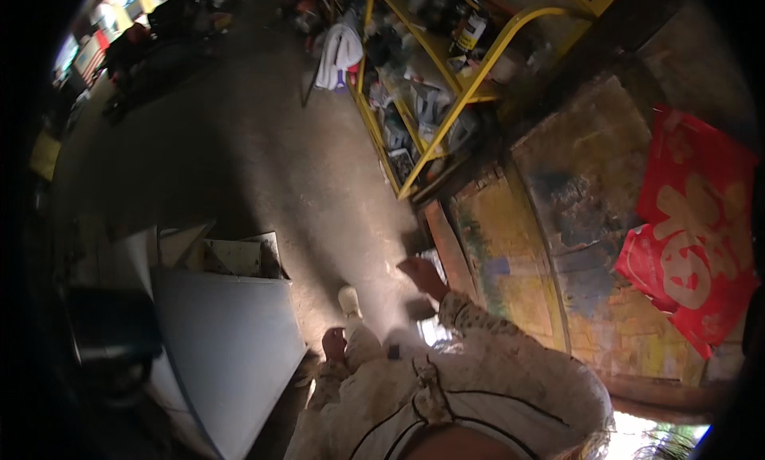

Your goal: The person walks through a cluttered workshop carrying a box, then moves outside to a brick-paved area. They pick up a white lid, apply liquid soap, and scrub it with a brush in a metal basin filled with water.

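My left hand (335,344) hangs low beside my body, near the corner of a large grey panel or box (231,340). It is small and dark here, and its fingers do not show clearly. My right hand (424,277) is held out ahead of its patterned sleeve, close to the edge of a worn wooden door (510,261). Its fingers are blurred, and I make out nothing in them. Below the hands, one light-coloured shoe (349,301) is on the dusty floor (319,189).
A yellow metal rack (470,82) full of containers and odds and ends stands ahead to the right. A white cloth (339,54) hangs at its left side. Red paper (693,229) is stuck on the paint-stained door. Dark clutter (143,54) fills the far left.
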`<move>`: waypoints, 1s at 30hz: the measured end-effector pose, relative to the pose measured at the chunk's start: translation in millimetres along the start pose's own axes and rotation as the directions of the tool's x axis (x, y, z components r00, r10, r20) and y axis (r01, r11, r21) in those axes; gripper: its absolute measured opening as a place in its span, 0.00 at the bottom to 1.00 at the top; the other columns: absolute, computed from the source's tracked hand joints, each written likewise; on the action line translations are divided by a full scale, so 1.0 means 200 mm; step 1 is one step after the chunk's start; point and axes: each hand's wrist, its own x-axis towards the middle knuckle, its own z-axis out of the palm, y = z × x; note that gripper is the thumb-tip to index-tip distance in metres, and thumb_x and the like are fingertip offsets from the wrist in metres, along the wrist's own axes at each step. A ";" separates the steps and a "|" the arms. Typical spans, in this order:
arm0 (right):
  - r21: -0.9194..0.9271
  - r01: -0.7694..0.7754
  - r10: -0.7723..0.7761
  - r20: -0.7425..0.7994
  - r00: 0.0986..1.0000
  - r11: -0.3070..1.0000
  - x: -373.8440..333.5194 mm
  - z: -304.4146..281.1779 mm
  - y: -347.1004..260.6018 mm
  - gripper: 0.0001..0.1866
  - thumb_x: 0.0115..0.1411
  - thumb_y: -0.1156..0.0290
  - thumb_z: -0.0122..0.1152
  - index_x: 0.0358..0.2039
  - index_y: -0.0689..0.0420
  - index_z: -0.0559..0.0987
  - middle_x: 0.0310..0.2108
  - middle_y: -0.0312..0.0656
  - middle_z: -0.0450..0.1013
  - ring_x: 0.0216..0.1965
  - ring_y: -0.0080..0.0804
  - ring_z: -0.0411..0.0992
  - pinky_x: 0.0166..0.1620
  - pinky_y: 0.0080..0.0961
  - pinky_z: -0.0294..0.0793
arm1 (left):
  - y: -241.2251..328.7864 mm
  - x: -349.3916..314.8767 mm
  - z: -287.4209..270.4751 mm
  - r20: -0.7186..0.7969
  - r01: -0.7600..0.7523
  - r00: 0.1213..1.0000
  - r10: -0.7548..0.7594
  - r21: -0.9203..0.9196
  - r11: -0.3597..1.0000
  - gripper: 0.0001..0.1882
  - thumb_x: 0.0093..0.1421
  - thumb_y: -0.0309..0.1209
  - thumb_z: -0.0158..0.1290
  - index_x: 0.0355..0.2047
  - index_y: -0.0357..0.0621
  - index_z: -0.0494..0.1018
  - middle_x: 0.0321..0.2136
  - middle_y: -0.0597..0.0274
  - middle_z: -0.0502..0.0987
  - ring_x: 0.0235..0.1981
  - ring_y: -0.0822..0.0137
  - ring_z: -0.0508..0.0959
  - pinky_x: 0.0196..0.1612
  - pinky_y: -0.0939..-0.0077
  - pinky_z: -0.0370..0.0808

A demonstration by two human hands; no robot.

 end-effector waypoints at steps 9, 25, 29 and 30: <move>0.009 0.005 -0.003 -0.128 0.992 1.000 0.59 -0.11 -0.06 0.17 0.60 0.59 0.55 0.33 0.63 0.76 0.25 0.37 0.71 0.27 0.21 0.65 0.32 0.26 0.66 | 0.62 0.49 -0.13 0.229 0.248 0.948 -0.223 -0.089 0.965 0.11 0.56 0.32 0.50 0.32 0.35 0.76 0.22 0.54 0.77 0.17 0.67 0.75 0.21 0.75 0.72; 0.997 0.071 0.766 -0.065 0.640 0.025 2.89 -0.24 0.39 0.21 0.52 0.48 0.61 0.21 0.52 0.68 0.21 0.34 0.68 0.20 0.24 0.65 0.22 0.15 0.61 | 1.95 2.10 0.56 0.278 -0.420 0.897 0.344 0.292 0.859 0.09 0.59 0.29 0.46 0.35 0.38 0.73 0.30 0.52 0.75 0.31 0.60 0.75 0.32 0.72 0.73; 0.939 0.292 0.833 -0.009 0.554 -0.183 3.06 -0.36 0.58 0.28 0.47 0.42 0.62 0.29 0.56 0.70 0.36 0.39 0.72 0.38 0.33 0.67 0.41 0.28 0.66 | 2.60 2.31 1.12 0.278 -0.719 0.693 0.666 0.199 0.665 0.05 0.55 0.26 0.50 0.33 0.42 0.73 0.28 0.54 0.75 0.33 0.55 0.73 0.37 0.65 0.70; 0.928 0.323 0.832 -0.025 0.555 -0.188 3.10 -0.35 0.59 0.27 0.50 0.44 0.60 0.31 0.57 0.71 0.34 0.40 0.72 0.37 0.33 0.67 0.41 0.27 0.67 | 2.66 2.38 1.21 0.369 -0.772 0.630 0.683 0.205 0.601 0.06 0.53 0.26 0.51 0.33 0.42 0.73 0.28 0.54 0.75 0.34 0.55 0.73 0.38 0.64 0.70</move>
